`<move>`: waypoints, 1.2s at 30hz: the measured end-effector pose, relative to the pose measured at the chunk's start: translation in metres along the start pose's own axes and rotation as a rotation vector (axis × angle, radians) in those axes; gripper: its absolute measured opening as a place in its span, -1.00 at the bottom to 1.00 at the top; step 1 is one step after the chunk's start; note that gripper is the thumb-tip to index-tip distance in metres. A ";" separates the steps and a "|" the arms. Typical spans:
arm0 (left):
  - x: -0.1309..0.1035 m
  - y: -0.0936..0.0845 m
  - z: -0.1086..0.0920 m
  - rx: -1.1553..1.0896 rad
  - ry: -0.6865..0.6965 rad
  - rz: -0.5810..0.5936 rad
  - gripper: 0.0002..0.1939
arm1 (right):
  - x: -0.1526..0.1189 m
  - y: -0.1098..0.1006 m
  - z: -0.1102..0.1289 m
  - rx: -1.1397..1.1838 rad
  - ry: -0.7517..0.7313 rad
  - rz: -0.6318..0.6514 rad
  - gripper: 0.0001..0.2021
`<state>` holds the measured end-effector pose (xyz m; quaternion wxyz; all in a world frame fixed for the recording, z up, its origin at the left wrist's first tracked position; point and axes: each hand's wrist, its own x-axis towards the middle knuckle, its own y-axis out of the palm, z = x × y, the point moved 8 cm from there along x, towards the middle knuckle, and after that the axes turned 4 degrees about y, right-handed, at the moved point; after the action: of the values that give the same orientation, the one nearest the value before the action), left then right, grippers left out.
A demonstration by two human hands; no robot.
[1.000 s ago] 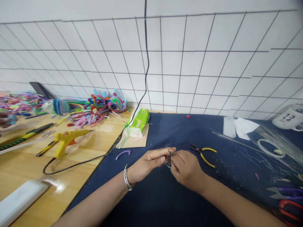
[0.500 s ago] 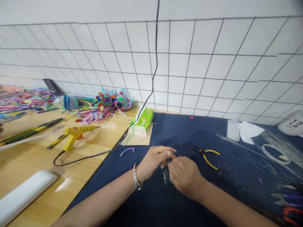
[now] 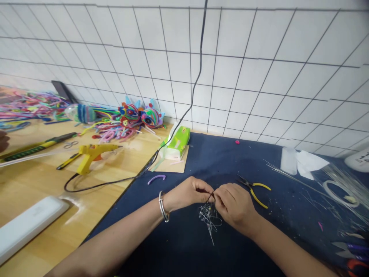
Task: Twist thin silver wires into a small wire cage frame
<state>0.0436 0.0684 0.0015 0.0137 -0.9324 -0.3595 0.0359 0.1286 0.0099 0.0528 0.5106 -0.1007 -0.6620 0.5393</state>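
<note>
My left hand (image 3: 193, 191), with a silver bangle on its wrist, pinches a thin dark cord (image 3: 212, 194) between thumb and forefinger. Right beside it, my right hand (image 3: 235, 206) is closed on the same cord, with the fingertips of both hands nearly touching. Below the fingers hangs a tangle of thin silvery wire (image 3: 208, 217) with dark and yellow bits in it. How the cord joins the tangle is partly hidden by the fingers. Yellow-handled pliers (image 3: 255, 188) lie just beyond my right hand on the dark blue cloth (image 3: 219, 161).
On the wooden table at left are a yellow glue gun (image 3: 90, 154), a utility knife (image 3: 68, 161), a white case (image 3: 31, 227) and colourful pipe-cleaner figures (image 3: 141, 113). A tissue pack (image 3: 180, 140) stands behind. At right lie loose wires (image 3: 343, 181) and purple-handled scissors (image 3: 353, 248). Another person's hand (image 3: 3, 140) shows at far left.
The wire tangle, mostly covered by my right hand before, now hangs in plain view below my fingers. My right hand has shifted slightly right. The camera view has tilted down a little.
</note>
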 end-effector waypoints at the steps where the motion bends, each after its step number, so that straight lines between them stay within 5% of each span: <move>1: 0.000 0.000 0.000 -0.001 0.005 -0.007 -0.83 | 0.001 -0.001 0.000 0.004 0.003 -0.004 -0.91; 9: -0.007 -0.002 -0.019 0.329 0.165 -0.156 -0.84 | 0.001 0.000 -0.001 0.084 0.001 -0.021 -0.90; 15: -0.015 -0.007 -0.038 0.464 0.273 -0.254 -0.84 | 0.004 -0.004 -0.021 0.369 0.247 -0.076 -0.88; 25: -0.018 0.004 -0.052 0.475 0.431 -0.207 -0.84 | 0.003 0.017 -0.019 0.354 0.347 0.117 -0.78; 36: -0.019 0.013 -0.053 0.594 0.408 -0.146 -0.82 | -0.003 0.025 -0.022 0.323 0.347 0.109 -0.92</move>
<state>0.0420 0.0463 0.0548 0.3578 -0.8476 -0.3888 -0.0489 0.1372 0.0313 0.0285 0.5963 -0.1447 -0.4631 0.6395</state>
